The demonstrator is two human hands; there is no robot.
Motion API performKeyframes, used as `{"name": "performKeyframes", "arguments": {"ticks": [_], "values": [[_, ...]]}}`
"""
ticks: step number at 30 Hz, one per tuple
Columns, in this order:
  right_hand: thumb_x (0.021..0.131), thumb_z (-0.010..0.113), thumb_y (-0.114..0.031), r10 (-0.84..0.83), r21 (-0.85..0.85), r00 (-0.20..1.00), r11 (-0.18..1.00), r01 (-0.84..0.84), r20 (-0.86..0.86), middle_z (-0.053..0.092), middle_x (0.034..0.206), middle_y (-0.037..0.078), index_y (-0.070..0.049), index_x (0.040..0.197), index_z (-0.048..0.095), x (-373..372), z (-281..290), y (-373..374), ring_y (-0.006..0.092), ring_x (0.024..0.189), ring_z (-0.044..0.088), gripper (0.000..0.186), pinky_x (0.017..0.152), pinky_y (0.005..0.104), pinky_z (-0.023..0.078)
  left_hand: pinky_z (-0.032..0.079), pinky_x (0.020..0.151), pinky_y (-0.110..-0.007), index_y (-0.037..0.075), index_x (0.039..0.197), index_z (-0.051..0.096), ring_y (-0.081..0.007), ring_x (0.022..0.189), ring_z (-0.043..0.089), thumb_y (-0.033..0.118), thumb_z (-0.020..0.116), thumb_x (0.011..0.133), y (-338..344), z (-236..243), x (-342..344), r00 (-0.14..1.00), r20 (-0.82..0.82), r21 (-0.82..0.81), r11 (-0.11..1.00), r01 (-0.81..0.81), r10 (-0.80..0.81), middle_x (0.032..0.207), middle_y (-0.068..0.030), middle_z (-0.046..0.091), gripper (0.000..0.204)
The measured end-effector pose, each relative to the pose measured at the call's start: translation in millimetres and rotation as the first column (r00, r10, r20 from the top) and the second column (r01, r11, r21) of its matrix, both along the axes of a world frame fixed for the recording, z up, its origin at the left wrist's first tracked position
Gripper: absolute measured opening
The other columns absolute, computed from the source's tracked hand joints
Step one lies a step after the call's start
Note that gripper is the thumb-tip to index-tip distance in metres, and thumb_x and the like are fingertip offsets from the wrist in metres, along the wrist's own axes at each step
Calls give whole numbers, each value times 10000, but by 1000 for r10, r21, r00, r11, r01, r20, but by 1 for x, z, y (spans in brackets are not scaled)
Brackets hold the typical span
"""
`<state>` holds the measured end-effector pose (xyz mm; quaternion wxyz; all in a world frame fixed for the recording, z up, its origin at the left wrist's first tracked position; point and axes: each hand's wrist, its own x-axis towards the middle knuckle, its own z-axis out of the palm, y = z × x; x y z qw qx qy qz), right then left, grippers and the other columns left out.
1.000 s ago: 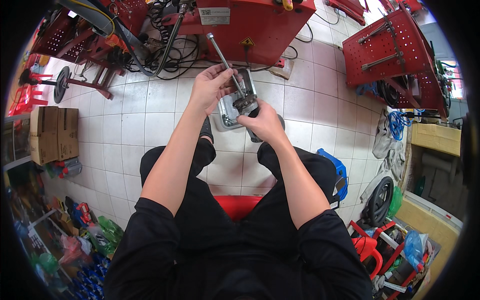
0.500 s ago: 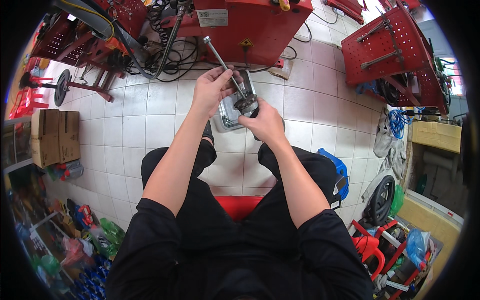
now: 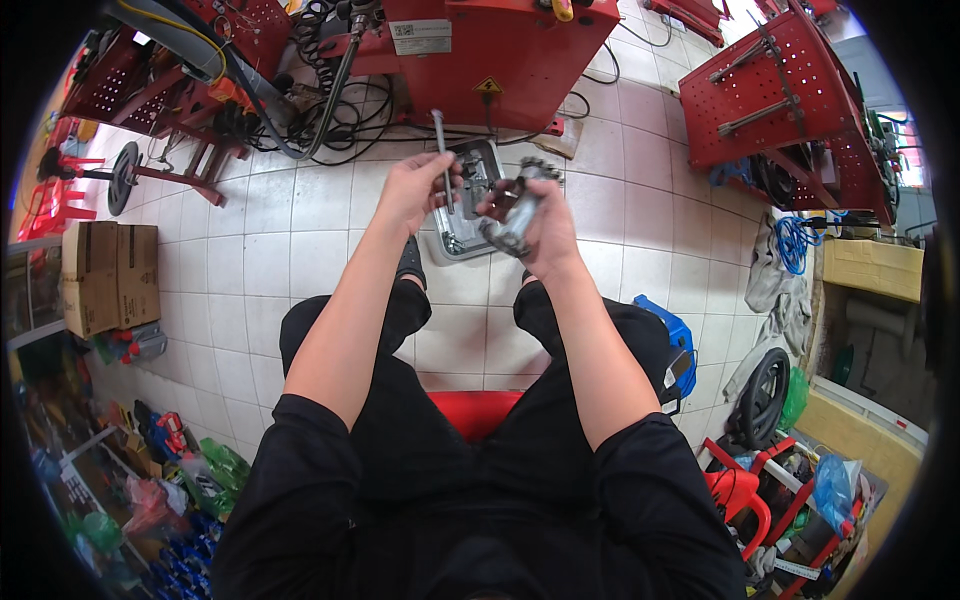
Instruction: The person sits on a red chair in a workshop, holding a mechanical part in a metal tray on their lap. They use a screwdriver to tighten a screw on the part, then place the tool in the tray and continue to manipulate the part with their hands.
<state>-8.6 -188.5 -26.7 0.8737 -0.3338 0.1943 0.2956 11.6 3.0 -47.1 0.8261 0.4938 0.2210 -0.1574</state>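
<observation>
A long axle bolt (image 3: 441, 140) with a wider head at its upper end stands nearly upright in my left hand (image 3: 415, 188), whose fingers are closed round the shaft. My right hand (image 3: 552, 222) grips a metal hub (image 3: 512, 218), tilted, with toothed-looking edges and a reddish-brown inside; motion blurs its detail. Bolt and hub are apart, the bolt's lower end left of the hub. Below both hands a grey tray (image 3: 462, 252) rests on the floor, holding small metal parts too small to name.
White tiles (image 3: 600, 200) cover the floor. Ahead stands a red machine cabinet (image 3: 490, 60), with black cables (image 3: 350, 125) at its left. Red perforated stands (image 3: 770, 110) are at both sides. Cardboard boxes (image 3: 95, 275) sit left; a blue case (image 3: 672, 335) lies by my right knee.
The axle bolt, earlier slanting down to the hub, has come away and turned more upright. My right hand has moved rightward and turned the hub over, showing its inside.
</observation>
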Motion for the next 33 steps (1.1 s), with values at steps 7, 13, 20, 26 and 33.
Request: {"name": "performKeyframes", "arguments": {"ticks": [7,13,20,26,33], "values": [[784,465,-385,-120,69,987,991,113,106,600,906,126,16,1042,575,9,9,-20,257,887,597,489,772,403,506,531,637,-276,15,1191,520,-141,830,612,177,595,899,-28,23,-12,943,86,91,945,314,-321,1034,-84,638,342],[771,455,-352,-3,184,991,983,-22,136,616,995,110,-23,1028,582,7,4,-18,236,878,589,436,805,366,478,535,652,-286,9,1159,529,-150,830,619,115,586,883,-41,26,-21,936,152,131,945,300,-318,992,-87,635,301],[826,491,-297,-61,-132,998,989,64,25,614,1021,175,-2,1062,513,10,-16,-12,292,945,614,378,826,414,496,536,660,-322,-7,1071,582,-184,783,631,117,640,837,-28,-84,-24,993,-115,239,969,56,-29,905,-68,622,271],[836,472,-323,-47,-149,994,988,31,-99,591,1020,184,-15,1096,507,2,-6,-5,285,817,624,404,759,419,516,541,510,-391,-46,847,658,-275,679,657,35,682,704,-42,-254,-44,927,-373,382,918,110,44,801,-150,646,167],[856,429,-310,3,-220,974,974,-54,-226,554,911,157,-12,1149,486,-8,-15,-4,241,661,612,422,705,410,530,546,681,-428,-35,889,648,-339,759,681,98,545,757,-50,-289,-2,805,-589,684,493,538,-62,790,-216,672,214]]}}
